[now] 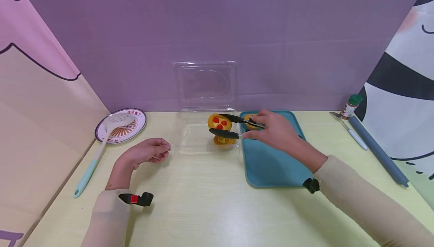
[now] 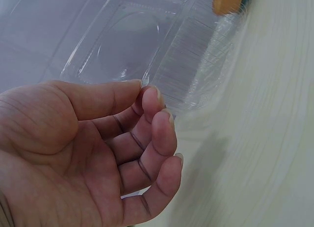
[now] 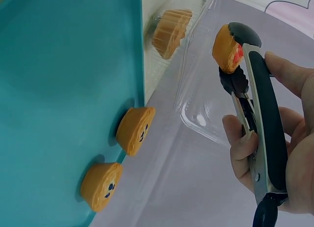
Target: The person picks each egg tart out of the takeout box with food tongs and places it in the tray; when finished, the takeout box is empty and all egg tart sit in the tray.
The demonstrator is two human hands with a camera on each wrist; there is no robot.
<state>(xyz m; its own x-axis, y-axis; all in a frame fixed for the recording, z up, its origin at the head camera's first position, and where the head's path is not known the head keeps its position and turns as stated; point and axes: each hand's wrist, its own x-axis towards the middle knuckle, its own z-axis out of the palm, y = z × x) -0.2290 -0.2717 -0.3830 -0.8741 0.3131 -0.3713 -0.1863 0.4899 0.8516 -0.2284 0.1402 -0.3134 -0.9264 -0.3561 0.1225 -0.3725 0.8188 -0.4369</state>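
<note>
My right hand (image 1: pixel 276 130) grips black-tipped metal tongs (image 3: pixel 270 124). Between the tong tips is an egg tart (image 1: pixel 216 120) topped with red berries, held above a clear plastic container (image 1: pixel 193 134) whose lid stands raised at the back. Another tart (image 3: pixel 171 33) sits inside the container's right part. Just off the container's left side is my left hand (image 1: pixel 149 153), fingers loosely bent and thumb near the index finger, with nothing seen in it. Two tarts with dark berries, one nearer (image 3: pixel 135 131) and one farther (image 3: pixel 101 186), lie on the blue tray (image 1: pixel 271 164).
At left, a white slotted ladle (image 1: pixel 91 171) with a pale green handle lies across a patterned plate (image 1: pixel 139 126). On the right are a green-capped jar (image 1: pixel 349 107), a white-handled utensil (image 1: pixel 356 137) and a blue-grey roll (image 1: pixel 379 153). A purple cloth wall (image 1: pixel 305 51) closes the back.
</note>
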